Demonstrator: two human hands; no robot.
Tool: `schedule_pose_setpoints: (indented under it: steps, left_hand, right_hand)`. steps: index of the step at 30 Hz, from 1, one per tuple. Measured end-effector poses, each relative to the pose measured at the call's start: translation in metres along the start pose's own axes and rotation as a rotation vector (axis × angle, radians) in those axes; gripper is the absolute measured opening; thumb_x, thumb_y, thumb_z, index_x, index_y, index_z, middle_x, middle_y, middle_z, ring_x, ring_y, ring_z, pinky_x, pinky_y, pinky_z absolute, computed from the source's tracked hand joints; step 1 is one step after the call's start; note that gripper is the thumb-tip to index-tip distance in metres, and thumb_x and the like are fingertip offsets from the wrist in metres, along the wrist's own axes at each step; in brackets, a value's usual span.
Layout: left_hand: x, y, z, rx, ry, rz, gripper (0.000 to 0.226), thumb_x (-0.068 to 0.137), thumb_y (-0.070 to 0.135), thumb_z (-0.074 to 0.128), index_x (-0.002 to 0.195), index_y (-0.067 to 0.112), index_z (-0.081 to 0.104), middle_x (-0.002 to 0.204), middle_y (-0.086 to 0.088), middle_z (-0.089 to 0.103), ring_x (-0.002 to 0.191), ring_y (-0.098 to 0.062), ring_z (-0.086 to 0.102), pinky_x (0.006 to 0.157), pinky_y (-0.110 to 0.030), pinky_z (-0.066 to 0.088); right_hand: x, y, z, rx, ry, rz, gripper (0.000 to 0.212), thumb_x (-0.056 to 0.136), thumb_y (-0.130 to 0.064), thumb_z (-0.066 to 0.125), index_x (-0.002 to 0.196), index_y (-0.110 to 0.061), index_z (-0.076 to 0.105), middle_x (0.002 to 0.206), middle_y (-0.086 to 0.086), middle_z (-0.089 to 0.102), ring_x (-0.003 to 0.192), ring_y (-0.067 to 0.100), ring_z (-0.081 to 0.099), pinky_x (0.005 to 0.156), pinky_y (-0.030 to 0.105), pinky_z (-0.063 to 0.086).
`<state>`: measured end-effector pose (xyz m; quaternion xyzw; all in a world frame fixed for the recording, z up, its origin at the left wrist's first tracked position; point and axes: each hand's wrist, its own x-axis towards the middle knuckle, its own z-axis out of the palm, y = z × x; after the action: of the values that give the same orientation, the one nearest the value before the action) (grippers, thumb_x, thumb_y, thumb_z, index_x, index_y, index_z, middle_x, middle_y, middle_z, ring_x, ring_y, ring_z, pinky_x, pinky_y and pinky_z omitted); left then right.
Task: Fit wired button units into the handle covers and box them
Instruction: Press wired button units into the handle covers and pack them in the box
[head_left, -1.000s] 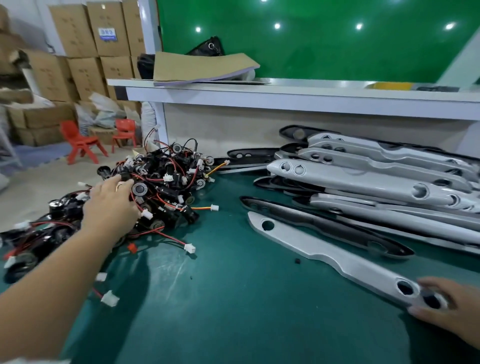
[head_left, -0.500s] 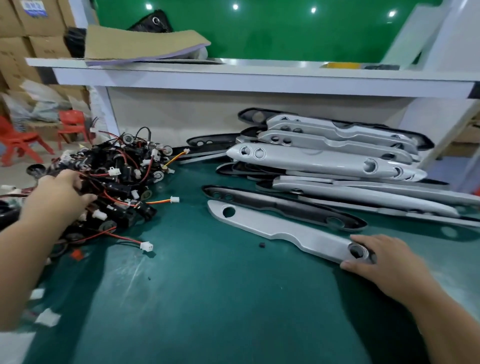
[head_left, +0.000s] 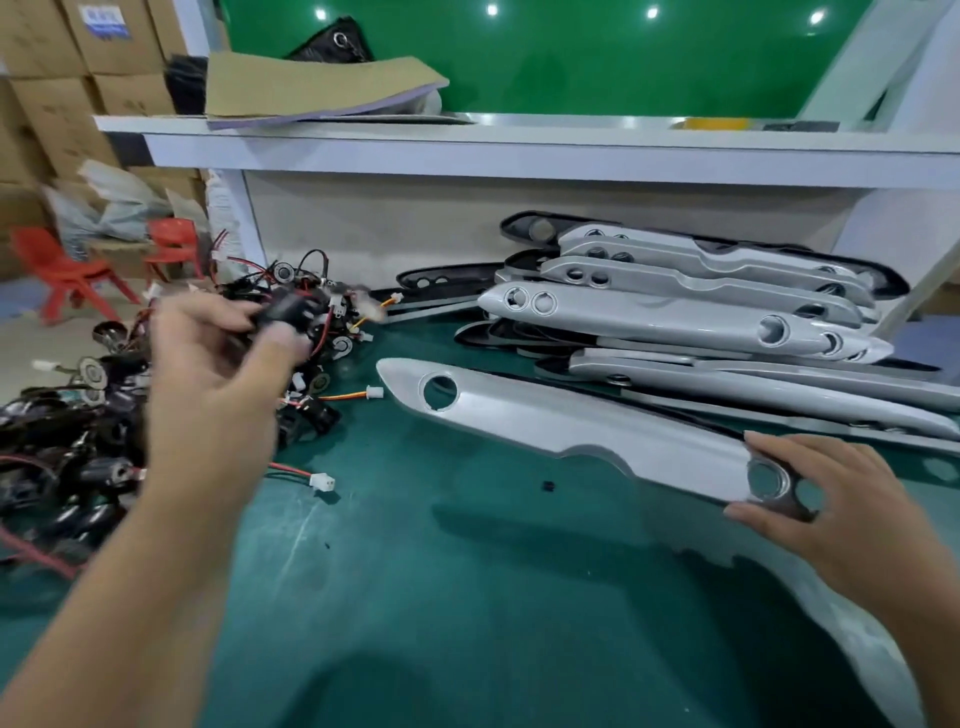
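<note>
Two holds: the left hand (head_left: 208, 374) pinches a blurred black button unit (head_left: 288, 312) over the tangled pile of wired units (head_left: 104, 415); the right hand (head_left: 831, 499) grips the silver handle cover (head_left: 571, 421) by its holed end, over the table (head_left: 467, 597). The unit seems light with snag-prone wires, best held by its body; the cover looks stiff and slick.

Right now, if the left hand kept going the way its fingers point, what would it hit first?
Most likely the heap of wired button units just beyond the left hand, which pinches a black unit. Motion blur leaves its height unclear.
</note>
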<state>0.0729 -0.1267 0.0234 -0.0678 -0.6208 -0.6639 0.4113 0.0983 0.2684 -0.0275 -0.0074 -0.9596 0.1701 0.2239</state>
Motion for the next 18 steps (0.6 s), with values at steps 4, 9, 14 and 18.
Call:
schedule_pose_setpoints:
  steps: [4,9,14,18]
  left_hand:
    - [-0.028,-0.02,0.016,-0.258,-0.219,-0.049,0.022,0.072,0.019,0.064,0.078,0.036,0.051,0.094,0.011,0.06,0.081,-0.006,0.066,0.083,-0.025,0.054]
    - [-0.025,-0.031,0.001,-0.21,-0.258,-0.03,0.021,0.071,0.025,0.064,0.076,0.043,0.054,0.093,0.014,0.061,0.082,-0.004,0.066,0.084,-0.027,0.054]
    - [-0.022,-0.031,-0.008,-0.412,-0.328,-0.022,0.027,0.082,0.01,0.054,0.08,0.037,0.057,0.09,0.015,0.066,0.084,-0.006,0.064,0.083,-0.025,0.053]
    - [-0.022,-0.032,-0.01,-0.412,-0.305,-0.045,0.043,0.087,-0.003,0.04,0.079,0.035,0.058,0.09,0.014,0.066,0.083,-0.006,0.063,0.081,-0.024,0.053]
  right_hand:
    - [-0.001,-0.002,0.0,-0.002,0.033,0.002,0.073,0.054,-0.055,0.067,0.118,-0.02,0.066,0.11,0.003,0.064,0.104,0.028,0.05,0.092,0.044,0.04]
    - [0.002,0.006,0.002,0.014,0.03,-0.012,0.073,0.055,-0.054,0.067,0.117,-0.017,0.066,0.11,0.004,0.064,0.105,0.031,0.052,0.094,0.046,0.039]
    - [0.005,0.011,0.005,-0.015,0.025,-0.024,0.074,0.056,-0.058,0.065,0.118,-0.018,0.066,0.109,0.004,0.064,0.105,0.031,0.053,0.094,0.049,0.041]
    - [0.005,0.013,0.006,-0.036,0.039,-0.022,0.073,0.056,-0.058,0.064,0.117,-0.019,0.066,0.11,0.004,0.064,0.105,0.032,0.052,0.093,0.049,0.041]
